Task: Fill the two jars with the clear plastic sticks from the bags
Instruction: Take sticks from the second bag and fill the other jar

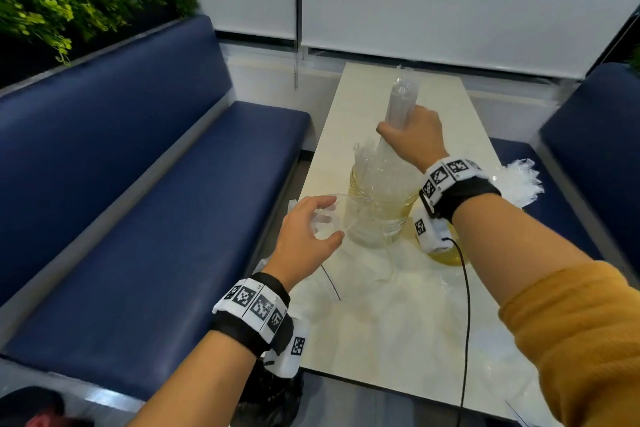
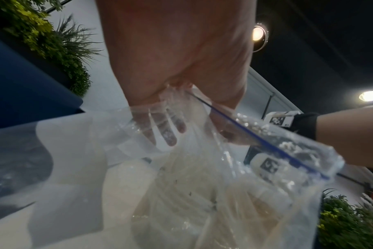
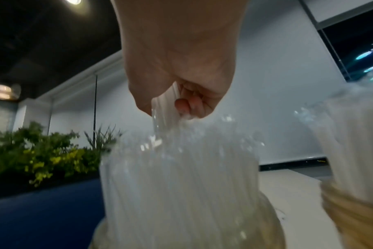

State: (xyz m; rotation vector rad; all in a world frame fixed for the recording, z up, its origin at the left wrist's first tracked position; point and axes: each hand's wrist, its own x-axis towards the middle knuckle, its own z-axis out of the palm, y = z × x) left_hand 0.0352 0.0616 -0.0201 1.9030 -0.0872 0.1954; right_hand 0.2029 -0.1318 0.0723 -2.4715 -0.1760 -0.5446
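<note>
Nearest, flat clear plastic bags (image 1: 388,274) lie on the pale rectangular tabletop (image 1: 363,340). At its left edge the left hand (image 1: 304,236) pinches the mouth of a clear zip bag with a blue seal strip (image 2: 256,139), fingers showing through the film. Just beyond stands a wide clear glass jar (image 1: 381,211) packed with upright clear plastic sticks (image 3: 177,176). A second yellowish jar (image 3: 351,210), also holding sticks, sits beside it toward the right edge. Farther, the right hand (image 1: 412,135) has its grip curled around a bundle of clear sticks (image 1: 401,104) over the first jar.
</note>
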